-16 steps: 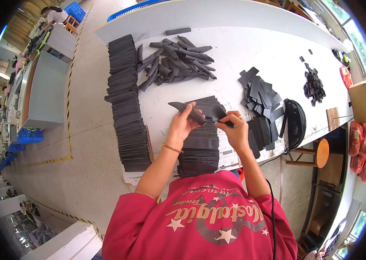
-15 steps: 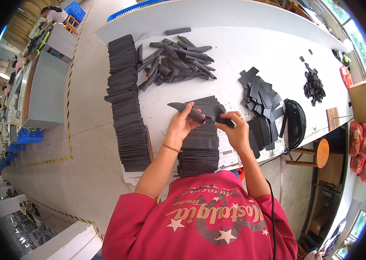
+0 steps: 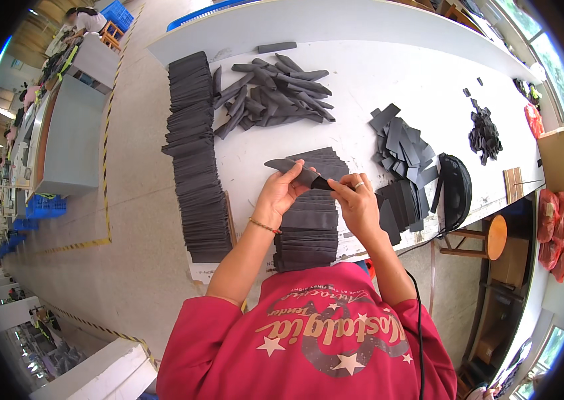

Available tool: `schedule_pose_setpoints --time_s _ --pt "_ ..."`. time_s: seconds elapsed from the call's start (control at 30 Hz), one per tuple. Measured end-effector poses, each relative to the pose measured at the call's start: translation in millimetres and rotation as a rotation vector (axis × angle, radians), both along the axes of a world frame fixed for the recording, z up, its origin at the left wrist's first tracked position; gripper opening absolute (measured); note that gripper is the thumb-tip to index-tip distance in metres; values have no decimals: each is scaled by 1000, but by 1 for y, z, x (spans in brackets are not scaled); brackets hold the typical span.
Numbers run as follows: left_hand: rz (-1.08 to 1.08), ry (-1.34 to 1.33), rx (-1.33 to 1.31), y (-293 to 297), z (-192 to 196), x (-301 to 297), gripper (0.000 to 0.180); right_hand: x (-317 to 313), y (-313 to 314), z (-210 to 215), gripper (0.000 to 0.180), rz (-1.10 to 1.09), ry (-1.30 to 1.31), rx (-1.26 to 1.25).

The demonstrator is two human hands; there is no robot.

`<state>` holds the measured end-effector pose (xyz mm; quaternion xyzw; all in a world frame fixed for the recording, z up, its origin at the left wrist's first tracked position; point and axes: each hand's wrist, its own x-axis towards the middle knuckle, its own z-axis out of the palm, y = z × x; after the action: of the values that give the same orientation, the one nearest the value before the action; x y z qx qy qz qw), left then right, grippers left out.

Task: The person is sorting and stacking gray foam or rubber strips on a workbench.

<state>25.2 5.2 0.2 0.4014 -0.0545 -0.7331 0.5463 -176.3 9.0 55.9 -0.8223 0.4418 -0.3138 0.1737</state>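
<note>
Pinching dark strip [image 3: 295, 171], left hand [image 3: 280, 195], right hand [image 3: 360, 203]

I see a dark grey strip [image 3: 295, 172] that looks like matt, flexible fabric or foam sheet, pinched between my left hand [image 3: 280, 193] and right hand [image 3: 356, 203]. The stacked pieces [image 3: 195, 157] look equally dull and soft. The table [image 3: 388, 80] is smooth, pale and slightly glossy. The stool seat [image 3: 495, 237] looks like wood. My shirt [image 3: 308, 340] is red cloth.
</note>
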Motion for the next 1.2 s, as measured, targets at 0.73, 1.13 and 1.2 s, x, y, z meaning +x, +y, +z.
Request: schedule_pose_setpoints --time_s 0.73,1.13,1.2 --pt "84 22 -446 10 32 -40 28 36 16 -3 41 -54 -173 66" --pt "231 131 -367 11 36 -31 27 24 13 3 27 78 -102 49" --pt "211 57 -370 13 32 -32 28 27 9 0 26 98 -89 20"
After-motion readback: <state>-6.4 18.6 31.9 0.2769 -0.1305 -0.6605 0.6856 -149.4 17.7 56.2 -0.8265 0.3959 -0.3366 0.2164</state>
